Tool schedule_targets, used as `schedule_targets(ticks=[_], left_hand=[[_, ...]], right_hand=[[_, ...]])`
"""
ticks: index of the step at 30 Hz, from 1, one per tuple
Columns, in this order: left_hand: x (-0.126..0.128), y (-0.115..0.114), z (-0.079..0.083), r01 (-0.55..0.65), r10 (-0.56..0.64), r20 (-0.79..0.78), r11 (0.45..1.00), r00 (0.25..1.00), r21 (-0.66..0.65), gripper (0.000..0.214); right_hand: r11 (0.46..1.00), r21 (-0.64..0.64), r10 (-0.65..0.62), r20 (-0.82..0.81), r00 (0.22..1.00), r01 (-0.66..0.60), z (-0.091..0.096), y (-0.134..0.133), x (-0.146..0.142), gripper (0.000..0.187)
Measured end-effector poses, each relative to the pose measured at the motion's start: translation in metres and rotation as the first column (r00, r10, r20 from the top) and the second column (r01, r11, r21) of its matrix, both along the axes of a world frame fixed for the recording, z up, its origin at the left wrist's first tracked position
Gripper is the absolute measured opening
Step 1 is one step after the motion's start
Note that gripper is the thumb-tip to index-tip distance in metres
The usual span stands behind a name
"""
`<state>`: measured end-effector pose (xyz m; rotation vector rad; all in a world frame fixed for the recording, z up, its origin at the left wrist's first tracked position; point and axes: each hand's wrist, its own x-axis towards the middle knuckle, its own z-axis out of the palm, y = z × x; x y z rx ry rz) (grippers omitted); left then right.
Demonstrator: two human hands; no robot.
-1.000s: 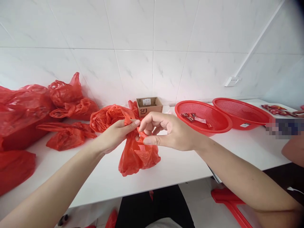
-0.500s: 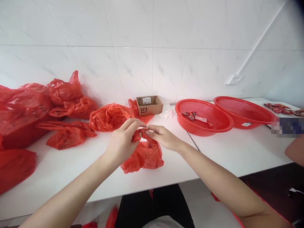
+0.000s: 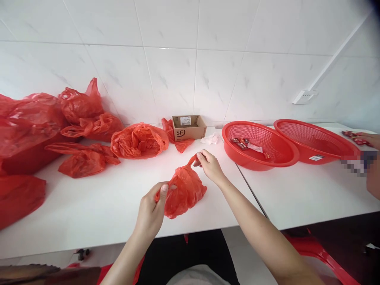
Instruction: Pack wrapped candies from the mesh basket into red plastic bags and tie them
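A small filled red plastic bag (image 3: 185, 192) rests on the white table (image 3: 97, 206) right in front of me. My left hand (image 3: 152, 209) pinches one of its handle ends at the near left side. My right hand (image 3: 209, 164) pinches the other handle end at the far right, so the two ends are drawn apart across the bag's top. Both hands are closed on the plastic.
Several red plastic bags (image 3: 83, 160) are heaped at the left and back, one open bag (image 3: 138, 140) behind mine. A small cardboard box (image 3: 189, 127) stands by the wall. Two red mesh baskets (image 3: 258, 144) sit at the right, the nearer holding small packets. Another person's arm (image 3: 372, 174) shows at the far right.
My hands were together above the bag's neck; now they have moved apart, left toward me and right away, each pulling a handle end. The bag has sunk flat onto the table.
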<state>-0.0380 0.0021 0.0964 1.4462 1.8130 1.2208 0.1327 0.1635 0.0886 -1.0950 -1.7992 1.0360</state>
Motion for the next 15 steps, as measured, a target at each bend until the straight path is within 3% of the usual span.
schedule_targets(ticks=[5,8,11,15], left_hand=[[0.015,-0.002,-0.013,-0.155,0.134,0.284,0.987,0.95,0.053,0.05],[0.018,-0.001,-0.014,-0.179,0.157,0.337,0.983,0.928,0.033,0.048],[0.014,-0.004,-0.013,-0.191,0.163,0.325,0.98,0.932,0.055,0.047],[0.012,-0.018,-0.011,-0.12,0.08,0.32,0.987,0.944,0.108,0.045]], right_hand=[[1.0,-0.01,-0.014,-0.159,0.987,0.013,-0.005,-0.042,-0.025,0.028],[1.0,-0.014,-0.026,-0.17,0.985,0.024,-0.016,-0.056,-0.031,0.028],[0.998,-0.041,-0.063,-0.233,0.97,0.054,-0.026,-0.053,-0.028,0.03],[0.991,-0.077,-0.119,-0.184,0.976,0.107,-0.035,-0.024,-0.016,0.04]])
